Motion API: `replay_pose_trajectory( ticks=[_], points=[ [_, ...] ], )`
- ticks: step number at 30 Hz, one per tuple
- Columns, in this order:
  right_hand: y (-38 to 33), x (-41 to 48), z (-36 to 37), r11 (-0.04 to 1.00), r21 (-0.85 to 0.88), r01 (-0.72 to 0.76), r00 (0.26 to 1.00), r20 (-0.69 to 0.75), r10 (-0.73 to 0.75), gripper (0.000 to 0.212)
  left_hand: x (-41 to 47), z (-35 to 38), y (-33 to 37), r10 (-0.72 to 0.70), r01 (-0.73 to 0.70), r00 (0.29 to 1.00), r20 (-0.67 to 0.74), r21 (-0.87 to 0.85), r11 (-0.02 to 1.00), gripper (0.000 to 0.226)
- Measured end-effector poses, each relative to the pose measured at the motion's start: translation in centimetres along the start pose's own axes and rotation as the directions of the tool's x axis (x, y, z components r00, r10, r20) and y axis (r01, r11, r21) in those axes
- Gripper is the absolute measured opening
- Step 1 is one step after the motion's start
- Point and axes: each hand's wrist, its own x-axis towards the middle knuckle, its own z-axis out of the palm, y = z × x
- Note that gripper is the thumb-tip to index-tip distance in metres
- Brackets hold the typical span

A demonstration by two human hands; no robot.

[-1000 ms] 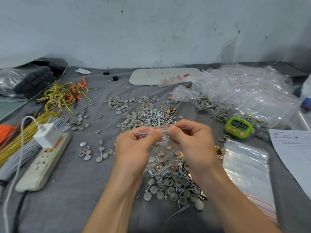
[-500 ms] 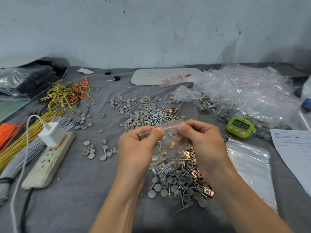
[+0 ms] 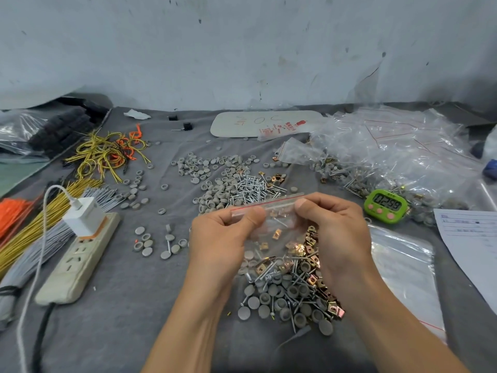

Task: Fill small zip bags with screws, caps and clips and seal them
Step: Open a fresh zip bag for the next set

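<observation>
A small clear zip bag (image 3: pixel 277 232) with a red strip along its top hangs between my hands, holding screws, grey caps and brass clips. My left hand (image 3: pixel 223 238) pinches the left end of its zip strip. My right hand (image 3: pixel 333 232) pinches the right end. Below the bag lies a heap of grey caps, screws and brass clips (image 3: pixel 293 292). A second spread of caps and screws (image 3: pixel 236 184) lies farther back. A stack of empty zip bags (image 3: pixel 400 267) lies to the right.
A heap of filled bags (image 3: pixel 390 154) sits at back right beside a green timer (image 3: pixel 386 206). A power strip with a white charger (image 3: pixel 78 251), yellow and grey wire bundles (image 3: pixel 40 219), loose yellow wires (image 3: pixel 105 152) and a paper sheet (image 3: pixel 473 243) surround the grey cloth.
My right hand slid right along the zip strip, widening the gap between my thumbs. The bag stayed raised over the near heap.
</observation>
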Motion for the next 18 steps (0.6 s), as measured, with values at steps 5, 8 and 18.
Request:
replay_pose_trajectory(
  ticks=[5, 8, 18],
  points=[
    [0.2, -0.2, -0.6, 0.995, -0.080, -0.050, 0.979, 0.195, 0.065, 0.015, 0.2, -0.1, -0.1, 0.012, -0.012, 1.000, -0.002, 0.008, 1.000, 0.014],
    [0.1, -0.4, -1.4, 0.932, -0.361, -0.036, 0.896, 0.401, 0.190, 0.013, 0.0, 0.5, -0.1, 0.033, -0.034, 0.999, -0.014, -0.037, 0.999, 0.023],
    [-1.7, 0.1, -6.1, 0.979, -0.115, -0.169, 0.983, 0.048, 0.175, 0.024, -0.8, 5.4, -0.3, -0.080, 0.033, 0.959, 0.271, 0.176, 0.984, 0.010]
  ],
)
